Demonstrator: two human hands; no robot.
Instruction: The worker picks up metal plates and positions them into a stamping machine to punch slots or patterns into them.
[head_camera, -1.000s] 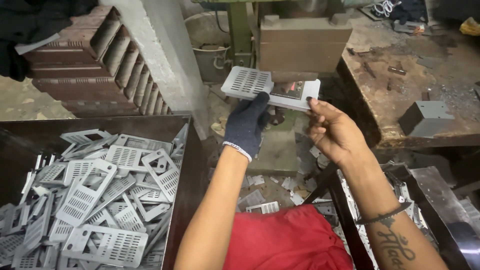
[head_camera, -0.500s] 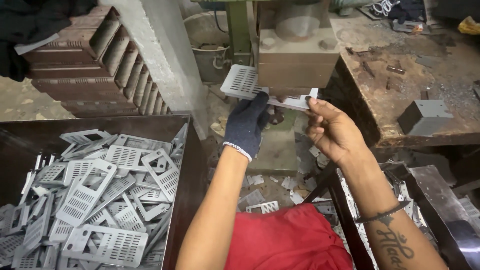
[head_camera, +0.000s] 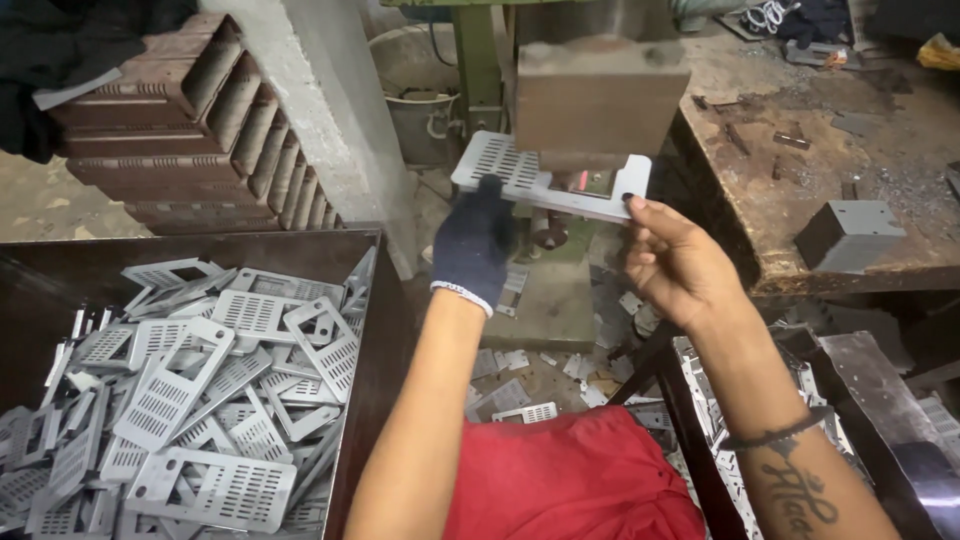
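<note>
A flat grey perforated metal plate (head_camera: 520, 172) lies under the brown press block (head_camera: 600, 95) of a green machine. My left hand (head_camera: 476, 240), in a dark knit glove, grips the plate's near left edge. My bare right hand (head_camera: 672, 262) holds the plate's right end with the fingertips at its corner. The block's lower face sits right on top of the plate's middle. A red glow shows through the plate's cut-out.
A dark bin (head_camera: 375, 300) at the left holds several grey perforated plates (head_camera: 200, 390). Stacked brown trays (head_camera: 190, 120) stand at the back left. A rusty workbench (head_camera: 800, 150) with a grey metal box (head_camera: 850, 232) is at the right. Metal offcuts (head_camera: 520, 380) litter the floor.
The press block has come down onto the plate. Both hands have kept hold of the plate, which has slid slightly further under the block.
</note>
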